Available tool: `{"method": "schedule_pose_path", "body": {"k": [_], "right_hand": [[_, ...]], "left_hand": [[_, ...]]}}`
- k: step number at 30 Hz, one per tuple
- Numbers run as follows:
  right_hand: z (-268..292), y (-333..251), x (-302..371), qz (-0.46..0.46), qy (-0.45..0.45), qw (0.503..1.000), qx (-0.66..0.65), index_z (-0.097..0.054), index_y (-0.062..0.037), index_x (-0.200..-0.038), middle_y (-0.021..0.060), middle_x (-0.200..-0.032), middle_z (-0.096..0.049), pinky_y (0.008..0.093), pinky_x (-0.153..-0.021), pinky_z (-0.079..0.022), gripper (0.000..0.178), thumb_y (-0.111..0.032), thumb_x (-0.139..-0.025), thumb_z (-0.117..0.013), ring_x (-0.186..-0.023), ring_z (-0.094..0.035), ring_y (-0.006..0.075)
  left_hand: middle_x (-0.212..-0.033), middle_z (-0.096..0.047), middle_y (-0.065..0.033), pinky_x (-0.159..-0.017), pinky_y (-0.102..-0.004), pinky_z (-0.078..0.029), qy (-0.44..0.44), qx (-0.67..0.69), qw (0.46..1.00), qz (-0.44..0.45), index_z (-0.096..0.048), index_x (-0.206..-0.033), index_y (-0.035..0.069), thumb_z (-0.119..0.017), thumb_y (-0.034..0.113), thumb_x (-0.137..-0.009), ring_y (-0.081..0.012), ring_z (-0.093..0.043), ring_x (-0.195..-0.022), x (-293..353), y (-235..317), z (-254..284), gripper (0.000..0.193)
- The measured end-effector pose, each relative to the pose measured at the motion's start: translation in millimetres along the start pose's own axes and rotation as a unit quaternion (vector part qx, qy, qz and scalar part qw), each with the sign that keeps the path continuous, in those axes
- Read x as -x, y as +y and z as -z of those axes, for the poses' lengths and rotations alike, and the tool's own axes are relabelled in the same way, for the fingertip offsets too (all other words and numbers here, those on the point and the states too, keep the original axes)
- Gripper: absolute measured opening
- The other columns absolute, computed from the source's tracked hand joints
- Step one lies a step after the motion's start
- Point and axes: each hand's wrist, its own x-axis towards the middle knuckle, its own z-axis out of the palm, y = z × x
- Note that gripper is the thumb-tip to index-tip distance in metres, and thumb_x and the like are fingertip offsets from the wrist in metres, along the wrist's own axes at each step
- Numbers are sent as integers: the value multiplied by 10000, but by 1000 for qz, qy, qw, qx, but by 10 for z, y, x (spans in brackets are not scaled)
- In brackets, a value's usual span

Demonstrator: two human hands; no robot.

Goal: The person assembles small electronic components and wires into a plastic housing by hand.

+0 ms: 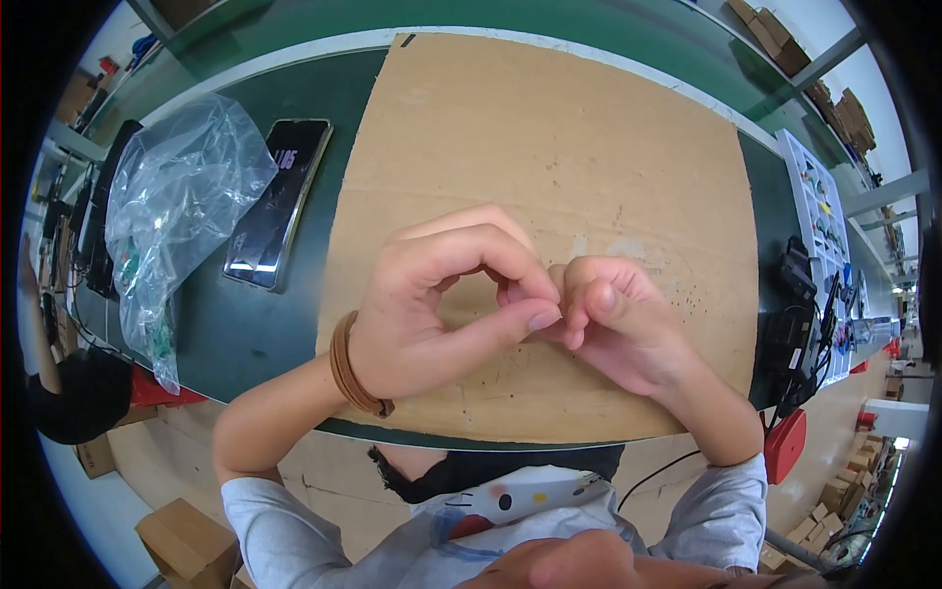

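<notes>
Both hands are raised over a brown cardboard sheet (549,118) on the green table. Thumb and forefinger of my left hand (442,299) meet in a pinch, with a brown band (351,368) round that wrist. Whatever lies between those fingertips is too small or hidden to name. Close against them, my right hand (628,319) has its fingers curled, the thumb bent over toward the fingertips. Anything it may grip is hidden from me.
To the left, a clear plastic bag (177,206) partly overlaps a phone (280,206). A white compartment tray (819,216) with small parts stands at the right edge, beside black devices with cables (795,324). A red stool (785,447) is below. Another person (78,393) is at far left.
</notes>
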Motion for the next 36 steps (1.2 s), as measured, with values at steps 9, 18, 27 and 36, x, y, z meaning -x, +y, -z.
{"method": "schedule_pose_path", "body": {"k": [9, 18, 27, 36], "right_hand": [[-62, 27, 8, 11, -14, 998, 66, -573, -42, -787, 37, -821, -582, 229, -703, -438, 206, -205, -909, -609, -751, -538, 98], [-127, 121, 18, 216, 80, 921, 313, -535, -30, -737, 14, -754, -529, 232, -629, -364, 174, -73, -865, -644, -713, -471, 94], [-88, 91, -54, 343, 74, 775, 526, -541, -39, -691, 54, -683, -511, 273, -584, -360, 186, -26, -751, -716, -630, -465, 188], [4, -99, -91, 461, 62, 538, 703, -551, -57, -671, 62, -670, -515, 323, -589, -398, 249, -97, -615, -790, -654, -490, 244]], "left_hand": [[-830, -610, -102, -664, -257, -428, -28, -33, 998, 33, -653, -835, -6, -707, -51, -717, -171, -581, -743, 15, 83, -9, 137], [-759, -589, -51, -591, -230, -445, -5, -34, 999, 23, -619, -786, 11, -680, -46, -708, -114, -563, -656, 24, 29, -51, 114], [-788, -515, -24, -626, -211, -408, -11, 61, 991, 117, -541, -798, 11, -596, -75, -708, -81, -488, -695, 96, -13, -122, 136], [-867, -499, 14, -706, -190, -405, -33, 294, 914, 276, -538, -884, 19, -527, -64, -823, -49, -483, -792, 130, -59, -91, 105]]}}
